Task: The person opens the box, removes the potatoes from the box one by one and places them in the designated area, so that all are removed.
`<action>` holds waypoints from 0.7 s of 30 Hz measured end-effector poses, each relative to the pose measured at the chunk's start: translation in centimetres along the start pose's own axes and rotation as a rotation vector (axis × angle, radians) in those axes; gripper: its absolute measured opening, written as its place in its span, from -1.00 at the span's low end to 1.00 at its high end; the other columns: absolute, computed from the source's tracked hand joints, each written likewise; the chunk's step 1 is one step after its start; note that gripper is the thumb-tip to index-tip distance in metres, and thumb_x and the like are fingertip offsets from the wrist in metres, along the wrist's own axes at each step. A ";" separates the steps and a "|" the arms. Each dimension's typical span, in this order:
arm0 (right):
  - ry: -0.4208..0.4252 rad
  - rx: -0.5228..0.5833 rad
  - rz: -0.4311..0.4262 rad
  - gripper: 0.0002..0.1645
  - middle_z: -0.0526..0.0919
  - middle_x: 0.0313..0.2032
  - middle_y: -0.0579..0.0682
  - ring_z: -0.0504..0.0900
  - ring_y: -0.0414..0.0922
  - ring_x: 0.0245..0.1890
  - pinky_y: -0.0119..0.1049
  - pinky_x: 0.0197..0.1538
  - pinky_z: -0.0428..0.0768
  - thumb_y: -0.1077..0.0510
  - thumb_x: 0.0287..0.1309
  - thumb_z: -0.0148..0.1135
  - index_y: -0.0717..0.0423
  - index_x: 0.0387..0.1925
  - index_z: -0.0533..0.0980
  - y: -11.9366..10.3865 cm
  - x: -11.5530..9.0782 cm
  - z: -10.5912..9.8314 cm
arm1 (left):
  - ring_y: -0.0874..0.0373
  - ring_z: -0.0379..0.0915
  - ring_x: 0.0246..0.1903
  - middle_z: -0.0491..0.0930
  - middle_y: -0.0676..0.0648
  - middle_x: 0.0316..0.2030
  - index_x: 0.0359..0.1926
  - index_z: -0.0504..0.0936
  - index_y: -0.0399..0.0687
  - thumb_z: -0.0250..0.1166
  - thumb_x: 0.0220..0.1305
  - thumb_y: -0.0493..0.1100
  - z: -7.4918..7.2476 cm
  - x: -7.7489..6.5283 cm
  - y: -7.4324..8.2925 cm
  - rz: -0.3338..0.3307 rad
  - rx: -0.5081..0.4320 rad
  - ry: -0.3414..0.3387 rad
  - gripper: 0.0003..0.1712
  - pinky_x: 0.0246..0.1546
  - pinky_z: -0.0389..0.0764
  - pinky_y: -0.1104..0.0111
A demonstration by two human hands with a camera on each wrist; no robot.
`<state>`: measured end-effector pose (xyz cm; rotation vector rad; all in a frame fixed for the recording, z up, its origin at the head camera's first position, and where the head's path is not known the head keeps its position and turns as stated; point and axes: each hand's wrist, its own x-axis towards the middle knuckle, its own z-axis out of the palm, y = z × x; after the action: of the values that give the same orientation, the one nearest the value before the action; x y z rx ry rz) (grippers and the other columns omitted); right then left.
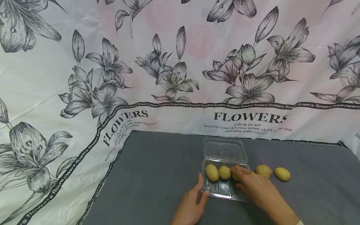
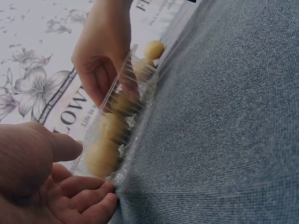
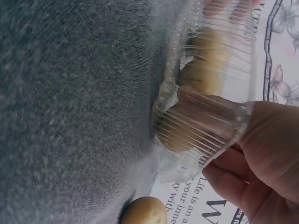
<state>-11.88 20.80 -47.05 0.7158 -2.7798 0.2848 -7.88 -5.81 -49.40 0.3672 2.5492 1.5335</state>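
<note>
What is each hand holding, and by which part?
The right hand holds a rounded, yellowish potato by its upper part; the left hand, a clear plastic hinged box around its near left corner.

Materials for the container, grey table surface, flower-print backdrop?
Container: thin, glossy clear plastic, by its see-through ribbed walls and highlights.
Grey table surface: matte, likely woven fabric; the wrist views show thread-like texture.
Flower-print backdrop: probably printed cloth, given its soft creases; a thin plastic sheet isn't ruled out.
</note>
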 end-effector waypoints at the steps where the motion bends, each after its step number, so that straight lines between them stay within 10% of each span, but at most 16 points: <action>1: 0.001 -0.003 -0.002 -0.27 0.75 0.15 0.05 0.80 -0.01 -0.29 -0.10 -0.26 0.77 0.16 -0.06 0.70 0.06 0.21 0.62 0.0 0.0 0.1 | -0.19 0.47 0.36 0.43 -0.24 0.45 0.67 0.11 -0.15 0.19 0.62 0.07 0.0 0.0 -0.1 0.000 0.002 0.000 -0.18 0.38 0.49 -0.09; 21: 0.023 -0.022 -0.009 -0.28 0.77 0.10 0.02 0.64 -0.20 -0.58 -0.30 -0.54 0.60 0.32 -0.12 0.70 0.06 0.15 0.64 0.0 0.4 0.4 | -0.16 0.44 0.38 0.44 -0.19 0.45 0.67 0.11 -0.10 0.18 0.62 0.08 0.1 0.0 -0.1 -0.007 0.006 0.004 -0.18 0.39 0.48 -0.09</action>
<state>-12.26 20.53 -47.35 0.7150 -2.7530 0.2591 -7.82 -5.79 -49.49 0.3564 2.5566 1.5259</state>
